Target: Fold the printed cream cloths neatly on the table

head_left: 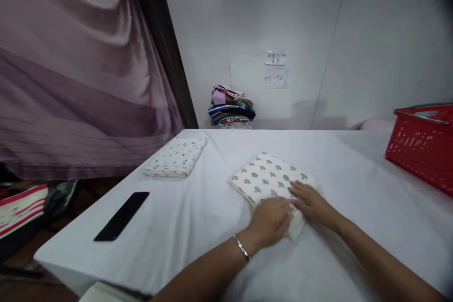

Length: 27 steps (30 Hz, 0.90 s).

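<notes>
My right hand [313, 203] lies flat, fingers extended, on the folded white cloth with grey and green motifs [269, 174], slightly right of middle on the white-covered surface [184, 255]. My left hand [271, 222] curls over its near part; blur hides any grip. I'd press evenly, smoothing creases outward, keeping edges aligned.

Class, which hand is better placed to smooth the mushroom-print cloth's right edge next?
Probably the right hand: it lies near that edge of the mushroom-print cloth, while the left hand sits farther left.
</notes>
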Each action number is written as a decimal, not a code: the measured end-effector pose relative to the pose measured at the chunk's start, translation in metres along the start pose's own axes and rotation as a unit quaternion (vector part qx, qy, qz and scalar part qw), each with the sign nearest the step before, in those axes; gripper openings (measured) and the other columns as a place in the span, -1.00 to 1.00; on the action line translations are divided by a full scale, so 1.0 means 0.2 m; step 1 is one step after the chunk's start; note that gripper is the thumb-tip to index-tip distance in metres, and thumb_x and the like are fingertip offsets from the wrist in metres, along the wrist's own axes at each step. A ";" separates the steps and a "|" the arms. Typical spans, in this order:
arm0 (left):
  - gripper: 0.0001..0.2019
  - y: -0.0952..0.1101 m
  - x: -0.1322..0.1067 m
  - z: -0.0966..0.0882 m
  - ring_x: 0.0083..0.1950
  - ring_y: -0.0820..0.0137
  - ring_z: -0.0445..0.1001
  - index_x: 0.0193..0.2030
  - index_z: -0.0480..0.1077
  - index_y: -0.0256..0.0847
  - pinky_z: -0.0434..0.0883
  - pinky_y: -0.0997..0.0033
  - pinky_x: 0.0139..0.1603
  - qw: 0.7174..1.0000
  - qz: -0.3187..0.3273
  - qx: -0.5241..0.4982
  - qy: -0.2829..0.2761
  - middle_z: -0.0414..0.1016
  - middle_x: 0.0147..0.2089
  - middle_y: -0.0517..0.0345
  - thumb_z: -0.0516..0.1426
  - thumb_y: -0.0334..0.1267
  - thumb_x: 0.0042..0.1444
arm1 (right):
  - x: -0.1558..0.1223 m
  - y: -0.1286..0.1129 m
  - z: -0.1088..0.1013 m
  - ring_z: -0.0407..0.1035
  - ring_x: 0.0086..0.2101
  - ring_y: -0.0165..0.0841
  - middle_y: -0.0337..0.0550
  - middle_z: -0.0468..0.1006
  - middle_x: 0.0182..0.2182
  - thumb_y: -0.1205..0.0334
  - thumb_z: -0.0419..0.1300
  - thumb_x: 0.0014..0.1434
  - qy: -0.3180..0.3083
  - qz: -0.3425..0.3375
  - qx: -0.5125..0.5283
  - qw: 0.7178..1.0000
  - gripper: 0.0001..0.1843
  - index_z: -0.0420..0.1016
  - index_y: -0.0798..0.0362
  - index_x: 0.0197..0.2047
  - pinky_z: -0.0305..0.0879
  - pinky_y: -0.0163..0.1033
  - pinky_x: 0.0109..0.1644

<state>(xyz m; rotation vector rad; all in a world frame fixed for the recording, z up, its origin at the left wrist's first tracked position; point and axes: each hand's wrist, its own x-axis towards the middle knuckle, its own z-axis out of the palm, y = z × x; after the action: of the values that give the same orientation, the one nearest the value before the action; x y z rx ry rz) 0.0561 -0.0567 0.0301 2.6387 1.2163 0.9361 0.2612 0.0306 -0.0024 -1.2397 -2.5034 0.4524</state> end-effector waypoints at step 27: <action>-0.53 -0.45 0.02 -0.33 -0.06 0.20 0.43 0.02 0.34 -0.17 0.32 0.28 -0.08 0.917 -0.385 0.037 -0.093 0.46 -0.04 0.02 -0.05 0.10 0.14 | 0.56 0.39 -0.23 0.27 0.04 -0.03 0.06 0.40 0.05 0.10 0.17 0.00 0.005 0.153 -0.077 0.985 -0.32 0.24 0.05 0.21 0.16 0.07 0.10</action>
<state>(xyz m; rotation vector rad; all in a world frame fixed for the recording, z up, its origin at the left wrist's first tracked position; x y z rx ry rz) -0.0389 -0.0045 0.0568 1.9079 2.0097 0.4808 0.2706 0.1720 0.0223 -1.6944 -2.3824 0.3251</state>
